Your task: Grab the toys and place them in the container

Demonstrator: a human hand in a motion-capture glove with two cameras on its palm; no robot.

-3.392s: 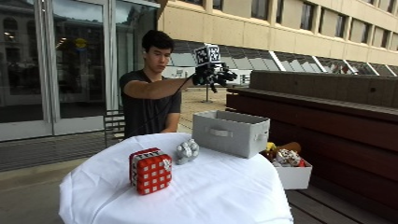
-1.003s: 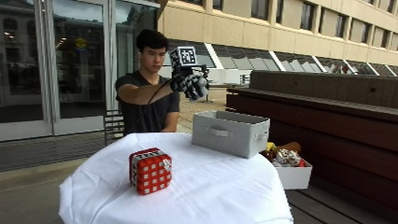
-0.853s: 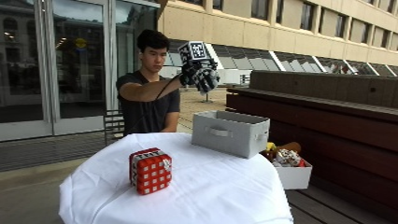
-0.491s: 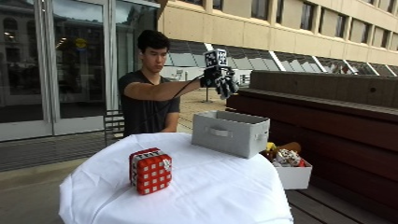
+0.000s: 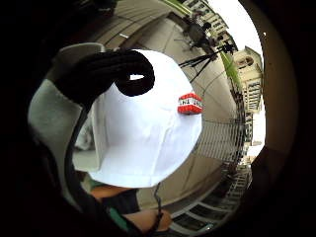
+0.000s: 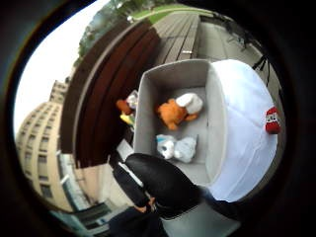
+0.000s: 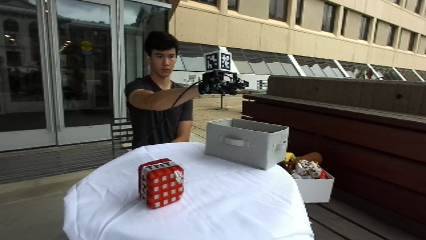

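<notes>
A round table under a white tablecloth (image 7: 219, 200) carries a grey fabric container (image 7: 245, 142) near its far edge and a red-and-white checked cube toy (image 7: 160, 182) nearer the front, well apart from the container. On the ground beside the table, against a dark wooden bench (image 7: 346, 125), a white box (image 7: 313, 187) holds more toys.

The person behind the table holds the gloved right hand (image 7: 219, 84) out at about chest height, above the container and clear of it. In the outside view the fingers hang down, loosely curled, and nothing shows between them; the little finger side palm view shows one black finger (image 5: 136, 79) curled over with nothing in it.

The thumb side palm view looks straight down into the container (image 6: 148, 98). Two toys lie on its floor: an orange plush with a white part (image 6: 178, 109) and a pale grey-white plush (image 6: 177, 147), close together but not touching. Both lie directly below the palm, with open air between them and the fingers. The cube toy (image 6: 272, 120) sits on the cloth off to the container's side, untouched.
</notes>
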